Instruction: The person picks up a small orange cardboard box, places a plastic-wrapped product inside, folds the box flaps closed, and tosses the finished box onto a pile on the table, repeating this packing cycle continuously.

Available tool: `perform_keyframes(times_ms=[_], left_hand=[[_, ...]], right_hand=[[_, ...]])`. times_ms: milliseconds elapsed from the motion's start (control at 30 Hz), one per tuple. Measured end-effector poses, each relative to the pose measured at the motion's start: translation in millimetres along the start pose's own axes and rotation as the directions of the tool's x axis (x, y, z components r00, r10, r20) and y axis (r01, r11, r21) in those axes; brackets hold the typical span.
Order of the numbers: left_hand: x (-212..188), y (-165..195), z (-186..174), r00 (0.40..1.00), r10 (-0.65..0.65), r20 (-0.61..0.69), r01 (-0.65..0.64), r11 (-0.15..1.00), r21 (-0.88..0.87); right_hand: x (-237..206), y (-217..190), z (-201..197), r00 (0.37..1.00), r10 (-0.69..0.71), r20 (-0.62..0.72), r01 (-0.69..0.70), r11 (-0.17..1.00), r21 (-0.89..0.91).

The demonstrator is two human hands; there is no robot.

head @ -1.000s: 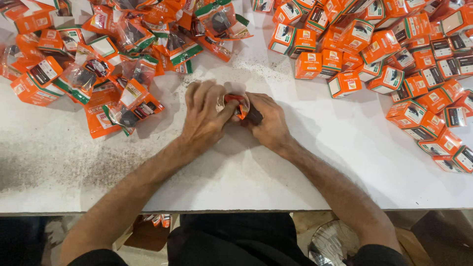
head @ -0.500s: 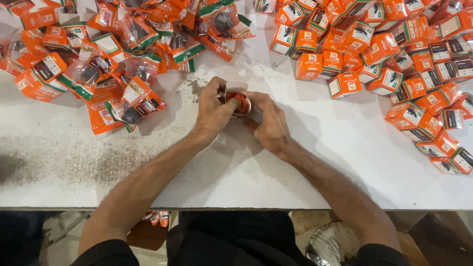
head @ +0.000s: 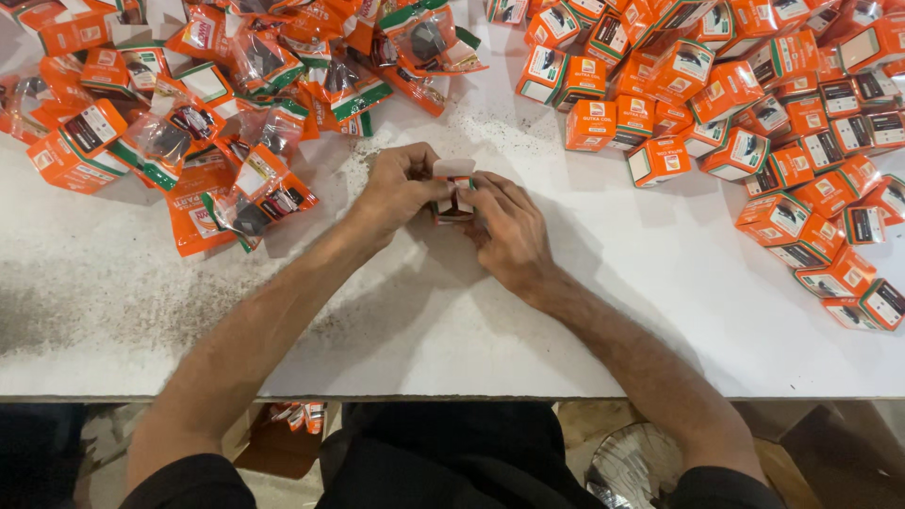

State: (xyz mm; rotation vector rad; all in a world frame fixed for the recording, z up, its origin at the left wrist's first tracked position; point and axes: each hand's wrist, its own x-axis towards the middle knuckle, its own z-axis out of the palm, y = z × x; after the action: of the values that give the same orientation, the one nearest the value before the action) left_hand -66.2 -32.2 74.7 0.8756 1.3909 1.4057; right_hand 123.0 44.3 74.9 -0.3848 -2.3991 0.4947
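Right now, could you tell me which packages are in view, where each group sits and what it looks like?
Small carton: table centre, held between left hand and right hand; orange and white, top flaps open.
Boxes: heaped at upper right; small orange cartons with white and dark panels.
Pouches: piled at upper left; clear plastic bags with orange cards and green edges.

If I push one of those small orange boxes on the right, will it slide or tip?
An orange box would probably slide: it looks squat and flat-sided on the smooth white table. It seems light thin card, so likely dents if squeezed. It cannot roll.
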Motion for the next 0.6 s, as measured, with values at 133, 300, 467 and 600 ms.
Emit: perform_keyframes(times_ms=[133, 300, 467, 600], left_hand=[[-12.9, -0.6, 6.3, 0.829, 0.554, 0.08, -0.54, 0.754, 0.375], [-27.6, -9.8, -3.9, 0.66, 0.668, 0.343, -0.722, 0.437, 0.537], [-25.4, -8.8, -4.7, 0.72, 0.635, 0.28, -0.67, 0.529, 0.52], [-21.4, -4.6, -3.4, 0.661, 0.652, 0.37, -0.715, 0.4, 0.573]], right_hand=[[-1.6, 1.3, -1.2, 0.999, 0.033, 0.001, -0.033, 0.999, 0.03], [-5.7, 6.8, 2.6, 0.945, 0.305, 0.12, -0.32, 0.939, 0.131], [-7.7, 11.3, 5.0, 0.976, 0.203, 0.078, -0.214, 0.962, 0.167], [-6.5, 10.0, 2.7, 0.977, 0.193, 0.09, -0.205, 0.967, 0.15]])
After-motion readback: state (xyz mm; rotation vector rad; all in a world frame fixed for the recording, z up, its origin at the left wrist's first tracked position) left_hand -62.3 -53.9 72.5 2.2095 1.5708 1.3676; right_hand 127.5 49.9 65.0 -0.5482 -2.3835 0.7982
